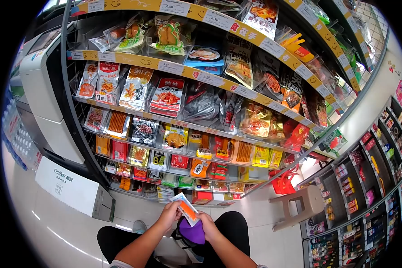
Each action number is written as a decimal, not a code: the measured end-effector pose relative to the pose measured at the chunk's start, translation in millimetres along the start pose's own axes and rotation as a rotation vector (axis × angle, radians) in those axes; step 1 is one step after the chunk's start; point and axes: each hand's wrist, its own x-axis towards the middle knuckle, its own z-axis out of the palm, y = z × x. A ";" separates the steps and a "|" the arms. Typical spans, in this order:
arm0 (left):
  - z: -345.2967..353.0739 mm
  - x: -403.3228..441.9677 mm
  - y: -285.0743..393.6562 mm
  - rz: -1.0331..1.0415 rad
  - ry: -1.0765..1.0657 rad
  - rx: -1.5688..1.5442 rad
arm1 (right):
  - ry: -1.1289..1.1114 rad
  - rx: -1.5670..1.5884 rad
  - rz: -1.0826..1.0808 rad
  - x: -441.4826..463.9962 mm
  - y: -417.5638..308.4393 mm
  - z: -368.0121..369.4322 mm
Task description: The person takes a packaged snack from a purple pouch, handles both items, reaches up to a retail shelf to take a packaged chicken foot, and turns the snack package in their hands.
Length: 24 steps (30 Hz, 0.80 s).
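holding the flat white-and-orange plastic packet (187, 210), your left hand (169, 215) and right hand (207, 226) clamp fingers on its edges; a slackened pinch could drop it.

A flat white packet (188, 209) with an orange middle slants, upper end leftward, between the left hand (169, 215) and right hand (207, 226).

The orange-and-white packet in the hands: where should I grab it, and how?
Probably pinch the packet by its top end, coming from the side of the shelves. It looks flat and thin, and that end sticks out free, while the left hand and right hand hold it lower down.
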 end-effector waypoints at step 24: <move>-2.7 -6.7 5.0 0.105 0.071 -0.005 | -0.133 0.127 -0.024 -6.9 -8.1 21.8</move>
